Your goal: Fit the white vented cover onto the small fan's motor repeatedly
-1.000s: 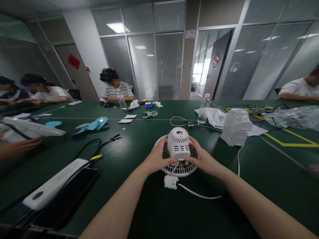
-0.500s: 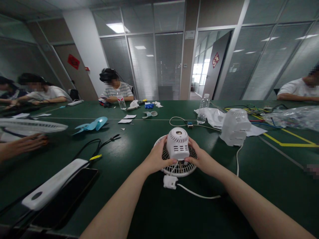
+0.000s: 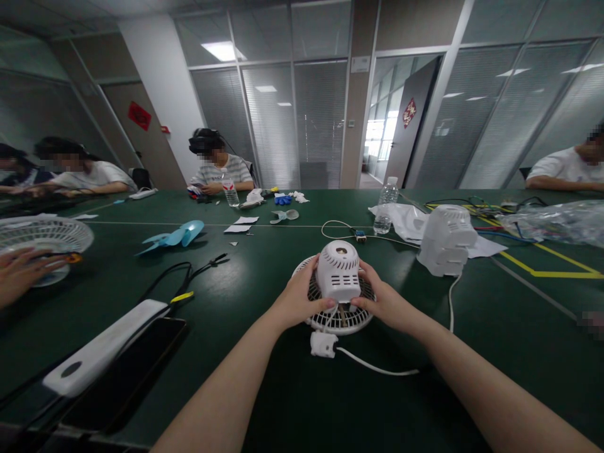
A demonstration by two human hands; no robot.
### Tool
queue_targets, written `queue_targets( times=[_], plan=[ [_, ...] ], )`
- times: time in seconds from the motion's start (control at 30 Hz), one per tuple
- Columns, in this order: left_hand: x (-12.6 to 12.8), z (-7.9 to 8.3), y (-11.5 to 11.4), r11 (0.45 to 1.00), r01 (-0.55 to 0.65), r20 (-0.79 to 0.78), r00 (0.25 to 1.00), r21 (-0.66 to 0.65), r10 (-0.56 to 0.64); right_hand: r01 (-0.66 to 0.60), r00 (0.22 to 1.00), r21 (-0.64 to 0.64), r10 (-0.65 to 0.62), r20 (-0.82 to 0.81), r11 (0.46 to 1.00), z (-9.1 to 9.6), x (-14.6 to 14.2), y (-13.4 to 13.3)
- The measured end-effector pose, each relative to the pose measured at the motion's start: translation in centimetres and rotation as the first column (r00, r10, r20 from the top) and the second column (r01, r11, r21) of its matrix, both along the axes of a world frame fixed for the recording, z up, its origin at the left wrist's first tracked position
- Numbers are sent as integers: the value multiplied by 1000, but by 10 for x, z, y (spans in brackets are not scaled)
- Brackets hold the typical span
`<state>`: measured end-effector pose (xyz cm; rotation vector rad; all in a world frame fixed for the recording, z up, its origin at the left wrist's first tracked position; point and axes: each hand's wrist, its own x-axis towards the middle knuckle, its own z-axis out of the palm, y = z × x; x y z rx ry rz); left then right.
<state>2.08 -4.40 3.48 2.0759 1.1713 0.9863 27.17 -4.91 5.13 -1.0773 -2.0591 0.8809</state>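
Observation:
A white fan motor housing (image 3: 338, 274), slotted at its back and with a round hole on top, sits over a round white fan grille (image 3: 340, 322) lying on the table. My left hand (image 3: 302, 292) is wrapped round the housing's left side, thumb along its lower edge. On the opposite side my right hand (image 3: 380, 294) grips it the same way. Just in front of the grille hangs or rests a small white plastic part (image 3: 323, 345), joined to a white cable (image 3: 377, 370) that runs right under my right forearm.
To the right stands a white plastic housing (image 3: 447, 242) beside a water bottle (image 3: 387, 206). Blue fan blades (image 3: 174, 238), a white power strip (image 3: 106, 346) and a black phone (image 3: 125, 377) lie left. A co-worker's hand (image 3: 23, 270) is at another fan grille (image 3: 51, 236).
My hands and the housing have barely moved. At the left, the co-worker's grille has tilted so that its round face shows more.

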Motion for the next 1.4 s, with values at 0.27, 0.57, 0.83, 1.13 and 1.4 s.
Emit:
queue_targets(
  times=[0.27, 0.57, 0.83, 1.13, 1.4],
  plan=[
    [-1, 1, 1, 999, 24, -20, 1000, 22, -23, 0, 1000, -7, 1, 26, 1000, 3, 2, 1],
    [-5, 10, -3, 995, 84, 7, 996, -52, -84, 0, 998, -40, 2, 57, 999, 7, 4, 1],
    [-4, 12, -6, 994, 81, 29, 996, -75, -79, -16, 999, -23, 17, 43, 1000, 8, 6, 0],
    [-2, 6, -2, 998, 38, 12, 999, -54, -38, -1, 999, 69, -2, 52, 998, -5, 3, 6],
    [-4, 4, 1, 998, 53, -39, 998, -32, -54, 6, 999, 74, -10, 50, 997, -4, 1, 7]
  ],
)
